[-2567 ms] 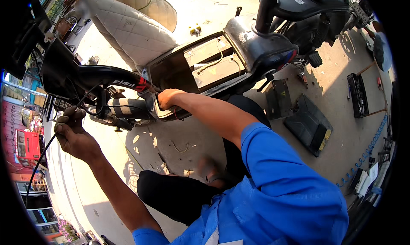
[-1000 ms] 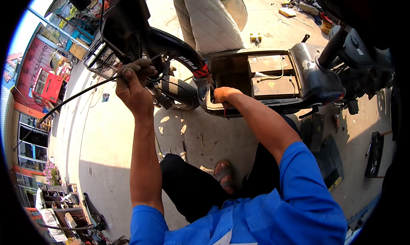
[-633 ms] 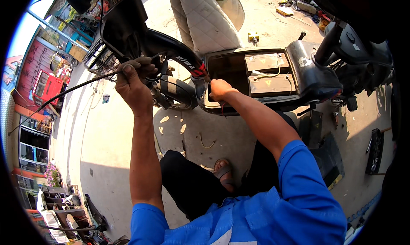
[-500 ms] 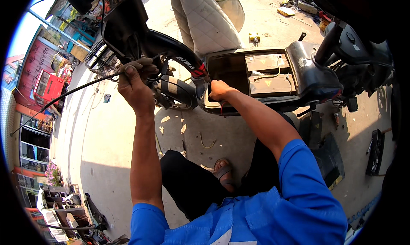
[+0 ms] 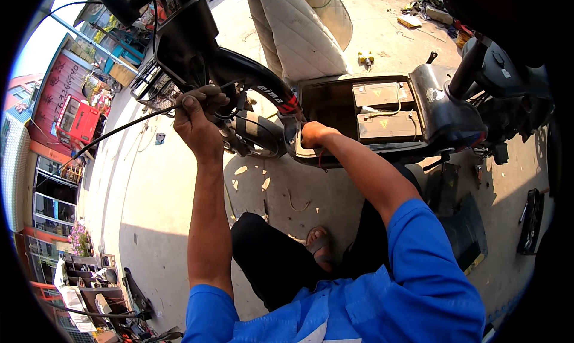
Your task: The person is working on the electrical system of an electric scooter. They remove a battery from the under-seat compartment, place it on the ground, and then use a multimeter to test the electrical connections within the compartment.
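My left hand (image 5: 200,123) is closed round a long black cable (image 5: 128,125) in front of the electric scooter's black frame. A long stretch of the cable trails down to the left from my fingers. My right hand (image 5: 317,135) is closed at the front corner of the scooter's open battery compartment (image 5: 323,154), just below the frame's curved black tube (image 5: 254,74). What its fingers hold is hidden; a thin red wire hangs beneath them. Two grey-brown batteries (image 5: 382,126) with leads lie in the rear half of the compartment.
A quilted pale cover (image 5: 293,38) hangs behind the scooter. A small yellow object (image 5: 365,59) lies on the concrete beyond. At right are a dark panel (image 5: 463,229) and a black tool case (image 5: 530,221). A cluttered shelf (image 5: 89,289) stands lower left.
The whole view has shifted a little, so the scooter and both hands sit slightly farther right. Both hands keep the same places on the cable and at the compartment corner.
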{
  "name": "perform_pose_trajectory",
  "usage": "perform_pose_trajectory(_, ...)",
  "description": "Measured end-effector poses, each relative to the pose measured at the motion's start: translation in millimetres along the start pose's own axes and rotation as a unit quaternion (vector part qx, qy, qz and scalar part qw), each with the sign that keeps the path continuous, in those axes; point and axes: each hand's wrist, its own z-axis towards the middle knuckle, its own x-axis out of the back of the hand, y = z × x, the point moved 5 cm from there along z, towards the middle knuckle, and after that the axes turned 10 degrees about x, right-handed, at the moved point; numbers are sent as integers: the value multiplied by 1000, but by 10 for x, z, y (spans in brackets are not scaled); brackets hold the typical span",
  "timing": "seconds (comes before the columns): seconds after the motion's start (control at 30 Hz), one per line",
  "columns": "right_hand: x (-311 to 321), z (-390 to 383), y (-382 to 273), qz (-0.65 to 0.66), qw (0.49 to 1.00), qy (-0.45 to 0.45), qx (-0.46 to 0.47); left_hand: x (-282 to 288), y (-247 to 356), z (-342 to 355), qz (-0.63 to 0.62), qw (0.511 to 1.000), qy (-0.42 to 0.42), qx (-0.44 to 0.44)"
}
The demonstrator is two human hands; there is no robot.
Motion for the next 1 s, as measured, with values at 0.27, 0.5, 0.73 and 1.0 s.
perform_pose_trajectory(0.27,-306,377,369,-10,999,39,-16,-115,387,156,146,988,-40,-27)
perform_pose_trajectory(0.5,-143,22,113,68,994,-34,-74,29,327,94,90,995,-9,-44)
perform_pose_trajectory(0.73,-237,58,190,81,991,-53,-90,16,109,-42,61,997,-13,-50)
perform_pose_trajectory(1.0,-274,344,310,-57,996,31,54,-99,376,97,69,997,-21,-27)
